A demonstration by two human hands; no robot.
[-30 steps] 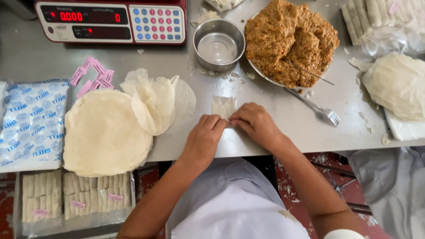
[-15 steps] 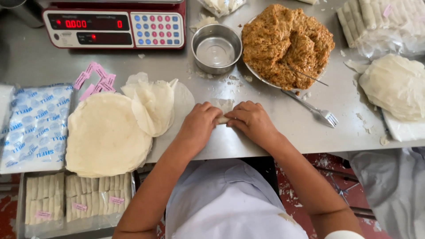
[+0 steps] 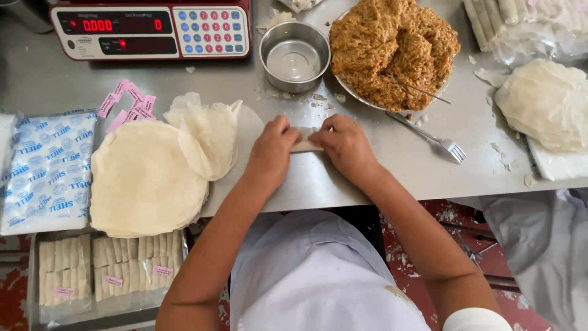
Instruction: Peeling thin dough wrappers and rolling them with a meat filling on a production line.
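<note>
Wrapper roll [image 3: 305,146] mostly under hands

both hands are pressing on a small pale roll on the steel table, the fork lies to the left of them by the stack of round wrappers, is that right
Not quite. Both the left hand and the right hand do press on the small pale roll on the steel table, but the head view shows the fork lying to their right, below the bowl of brown filling. The stack of round wrappers is on the left.

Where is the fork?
In the head view, the fork lies on the steel table, just right of the right hand and below the plate of brown filling.
</note>
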